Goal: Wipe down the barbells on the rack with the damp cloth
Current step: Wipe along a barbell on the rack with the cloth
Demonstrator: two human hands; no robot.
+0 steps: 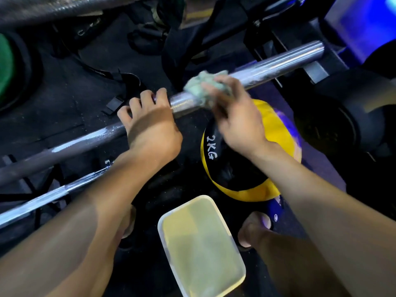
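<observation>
A long steel barbell (278, 63) runs from the lower left up to the upper right, its chrome sleeve shining at the right end. My left hand (150, 125) grips the bar where the dark shaft meets the sleeve, fingers curled over the top. Just to its right, my right hand (233, 112) holds a crumpled pale green cloth (201, 86) against the sleeve; this hand is motion-blurred. A second barbell (38, 200) lies lower at the left. A third dark bar (53, 9) crosses the top left.
A clear rectangular tub of pale liquid (201, 245) stands on the black rubber floor between my feet. A yellow and black 2 kg ball (276, 133) lies under the bar. Black weight plates (355, 110) sit at right, a green plate (5, 65) at left. Straps litter the floor.
</observation>
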